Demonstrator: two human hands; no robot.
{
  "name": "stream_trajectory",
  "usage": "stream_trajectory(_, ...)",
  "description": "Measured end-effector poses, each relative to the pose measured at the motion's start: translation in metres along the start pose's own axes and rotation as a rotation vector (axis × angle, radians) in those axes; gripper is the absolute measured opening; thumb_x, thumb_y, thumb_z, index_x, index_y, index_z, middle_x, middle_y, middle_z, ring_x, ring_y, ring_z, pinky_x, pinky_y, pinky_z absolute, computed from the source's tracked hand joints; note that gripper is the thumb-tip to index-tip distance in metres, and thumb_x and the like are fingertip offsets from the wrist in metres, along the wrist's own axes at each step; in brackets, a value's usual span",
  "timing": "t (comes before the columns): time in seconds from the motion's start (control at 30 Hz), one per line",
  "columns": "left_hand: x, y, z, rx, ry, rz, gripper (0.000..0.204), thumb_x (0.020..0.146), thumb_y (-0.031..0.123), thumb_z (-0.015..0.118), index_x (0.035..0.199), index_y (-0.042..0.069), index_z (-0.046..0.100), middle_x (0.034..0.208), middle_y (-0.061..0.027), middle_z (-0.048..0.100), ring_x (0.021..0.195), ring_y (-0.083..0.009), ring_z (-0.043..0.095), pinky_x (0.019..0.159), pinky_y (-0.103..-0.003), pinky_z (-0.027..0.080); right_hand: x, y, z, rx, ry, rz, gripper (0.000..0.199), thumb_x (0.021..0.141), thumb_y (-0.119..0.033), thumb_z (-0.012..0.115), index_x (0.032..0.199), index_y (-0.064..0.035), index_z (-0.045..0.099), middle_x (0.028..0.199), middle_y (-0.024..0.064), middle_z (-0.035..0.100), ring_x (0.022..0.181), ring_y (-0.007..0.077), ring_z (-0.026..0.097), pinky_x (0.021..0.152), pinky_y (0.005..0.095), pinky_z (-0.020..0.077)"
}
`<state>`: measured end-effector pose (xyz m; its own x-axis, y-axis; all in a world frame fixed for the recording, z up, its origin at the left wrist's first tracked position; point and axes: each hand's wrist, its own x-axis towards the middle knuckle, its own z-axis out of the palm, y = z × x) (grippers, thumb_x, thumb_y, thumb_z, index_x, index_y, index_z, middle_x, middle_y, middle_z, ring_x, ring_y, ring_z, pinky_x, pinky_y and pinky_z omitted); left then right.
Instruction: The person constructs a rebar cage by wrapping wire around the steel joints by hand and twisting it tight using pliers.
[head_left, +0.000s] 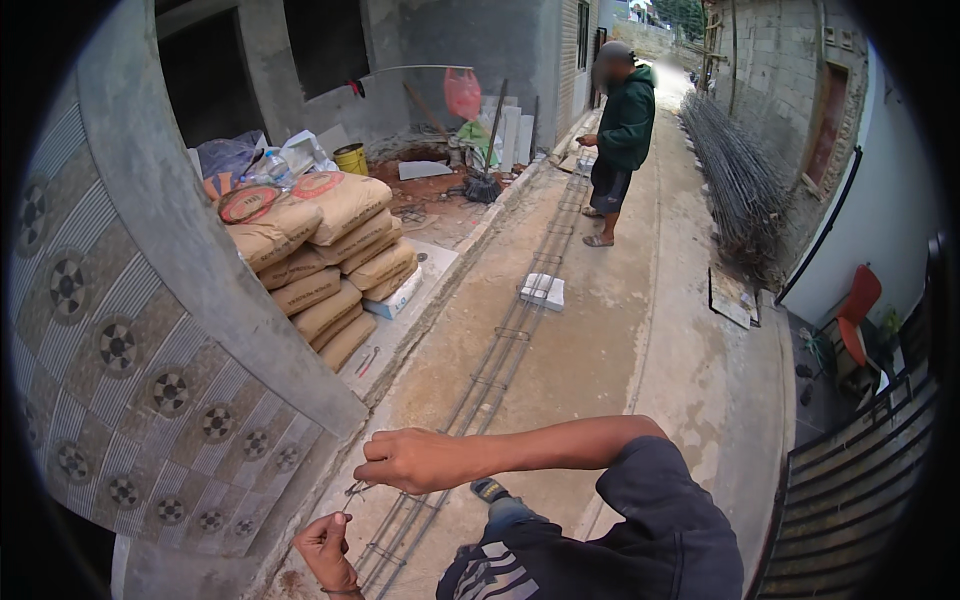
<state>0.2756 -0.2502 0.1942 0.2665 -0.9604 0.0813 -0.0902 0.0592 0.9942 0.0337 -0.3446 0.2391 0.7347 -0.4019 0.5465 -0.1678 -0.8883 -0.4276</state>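
Note:
A long reinforcement cage (492, 380) of thin steel bars with rectangular stirrups runs away from me along the concrete lane. My right hand (420, 461) reaches across from the right, above the cage's near part, its fingers closed. Short, thin dark wire (356, 489) shows below its fingertips. Lower and to the left, beside the cage, my left hand (328, 553) has thumb and forefinger pinched on what looks like the other end of the thin wire. The wire's full length is too small to make out.
A white block (542, 291) lies under the cage. Farther up, a person in a green hooded top (627, 120) stands beside it. Stacked cement bags (340, 235) are at left, with pliers (368, 361) nearby. Bundled steel bars (735, 175) line the right wall; a black gate (850, 490) stands nearer.

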Motion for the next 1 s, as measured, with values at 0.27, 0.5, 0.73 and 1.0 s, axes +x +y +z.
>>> stream_trajectory(0.27,-0.006,0.013,0.001,0.240,-0.097,0.032,0.012,0.083,0.011,0.074,0.087,-0.001,0.074,0.069,-0.0053,0.064,0.062,-0.0116,0.051,0.060,-0.026,0.038,0.000,-0.005,-0.008,-0.282,-0.120,-0.036,0.015,0.073,-0.009,0.062,0.086,-0.0004,0.062,0.072,0.0104,0.058,0.070,0.0302,0.060,0.058,0.0422,0.0476)
stream_trajectory(0.5,-0.022,0.039,-0.007,0.305,-0.415,0.233,0.009,0.080,-0.001,0.068,0.088,-0.005,0.072,0.073,-0.0120,0.067,0.067,-0.0172,0.061,0.065,-0.029,0.048,0.021,-0.039,-0.036,0.887,-0.328,0.395,0.016,0.085,-0.016,0.064,0.083,-0.0004,0.067,0.061,0.0181,0.060,0.060,0.0371,0.059,0.055,0.0427,0.0429)
stream_trajectory(0.73,-0.013,0.018,-0.022,0.493,-0.225,0.511,0.006,0.078,-0.001,0.071,0.083,-0.002,0.072,0.064,-0.0126,0.061,0.057,-0.0204,0.057,0.056,-0.031,0.044,0.008,-0.050,-0.008,0.528,-0.421,0.047,0.022,0.086,-0.020,0.064,0.074,-0.0021,0.061,0.060,0.0187,0.057,0.064,0.0396,0.059,0.056,0.0467,0.0419)
stream_trajectory(1.0,-0.013,0.048,-0.030,0.459,-0.249,0.654,0.006,0.077,-0.004,0.071,0.082,-0.001,0.073,0.056,-0.0076,0.050,0.049,-0.0173,0.049,0.047,-0.030,0.037,-0.006,-0.034,0.019,0.507,-0.492,0.160,0.017,0.090,-0.019,0.063,0.085,-0.0025,0.066,0.061,0.0137,0.060,0.057,0.0318,0.057,0.057,0.0436,0.0422)
